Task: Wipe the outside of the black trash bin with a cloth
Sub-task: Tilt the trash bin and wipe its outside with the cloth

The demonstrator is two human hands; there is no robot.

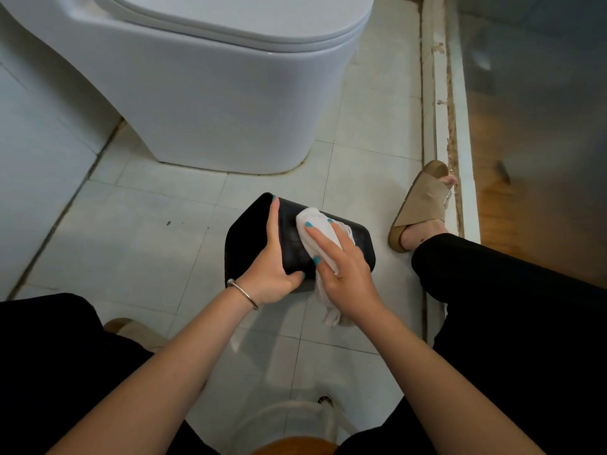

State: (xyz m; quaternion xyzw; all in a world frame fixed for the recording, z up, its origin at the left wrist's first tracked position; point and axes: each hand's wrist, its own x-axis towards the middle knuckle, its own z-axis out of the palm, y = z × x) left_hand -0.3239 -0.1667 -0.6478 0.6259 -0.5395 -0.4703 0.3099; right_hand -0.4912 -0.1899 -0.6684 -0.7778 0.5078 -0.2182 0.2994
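Black trash bin (292, 247) — one — gripped by left hand (272, 274); right hand (341, 267) presses one, seemingly bunched, cloth (315, 221) on it.

toilet (210, 77) top cropped, left slipper (131, 330) half-hidden

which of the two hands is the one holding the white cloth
The right hand presses the white cloth on the black bin; the left hand, with a bracelet, grips the bin.
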